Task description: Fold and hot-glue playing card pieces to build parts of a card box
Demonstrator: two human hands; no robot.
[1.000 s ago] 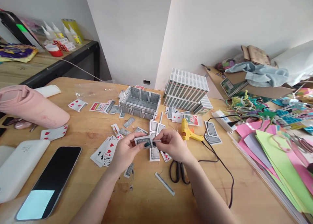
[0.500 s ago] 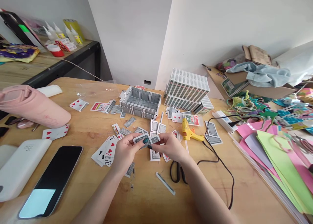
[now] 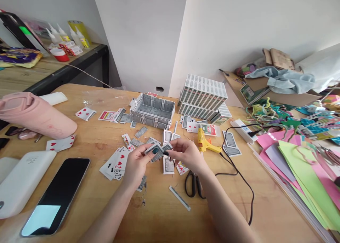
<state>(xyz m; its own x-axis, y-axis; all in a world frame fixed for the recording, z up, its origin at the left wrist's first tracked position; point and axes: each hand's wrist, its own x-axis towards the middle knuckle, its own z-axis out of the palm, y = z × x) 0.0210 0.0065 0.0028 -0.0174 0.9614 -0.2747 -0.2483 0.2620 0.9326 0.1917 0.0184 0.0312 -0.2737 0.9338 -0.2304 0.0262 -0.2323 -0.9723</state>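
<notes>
My left hand (image 3: 138, 161) pinches a grey-backed playing card (image 3: 156, 154) between thumb and fingers. The card's right end meets my right hand (image 3: 186, 154), whose thumb and fingers pinch that end, which looks folded or creased. Whether it is one card or two pieces I cannot tell. Beneath the hands lies a stack of grey-backed cards (image 3: 168, 165). Left of my left hand several face-up cards (image 3: 117, 163) are fanned out. Behind the hands stands an open box made of playing cards (image 3: 154, 112).
A yellow glue gun (image 3: 205, 142) with a black cord lies to the right, near black-handled scissors (image 3: 193, 184). Card decks (image 3: 203, 92) are stacked at the back. A phone (image 3: 55, 197), a white power bank (image 3: 26, 183) and a pink tumbler (image 3: 39, 115) occupy the left side.
My right hand has shifted slightly up and right, its fingers now on the card's right end. The card has tilted a little in my left hand.
</notes>
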